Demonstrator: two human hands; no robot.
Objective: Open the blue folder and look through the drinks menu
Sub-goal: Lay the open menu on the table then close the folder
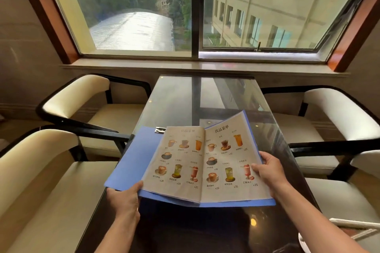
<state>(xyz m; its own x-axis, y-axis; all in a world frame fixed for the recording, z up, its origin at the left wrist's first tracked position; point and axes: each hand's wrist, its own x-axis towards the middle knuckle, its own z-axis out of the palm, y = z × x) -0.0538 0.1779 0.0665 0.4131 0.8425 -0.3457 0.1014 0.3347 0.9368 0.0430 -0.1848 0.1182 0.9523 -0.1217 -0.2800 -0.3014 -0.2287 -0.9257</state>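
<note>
Folder [133,160] open (left hand [123,199], right hand [269,170] gripping).

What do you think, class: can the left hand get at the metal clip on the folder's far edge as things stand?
Probably yes, once freed. The left hand grips the blue folder at its near corner; the metal clip lies uncovered beyond bare blue cover, with nothing between. The hand must let go first.

Single head-worn wide-angle view, looking forward and down along the bench [185,98].
The camera sits at the bench's near end, close above the blue folder [131,162], with the left hand [123,199] and right hand [269,170] reaching in from the bottom edge. Farther off it faces the window [135,16], with chairs [76,96] at both sides.
</note>
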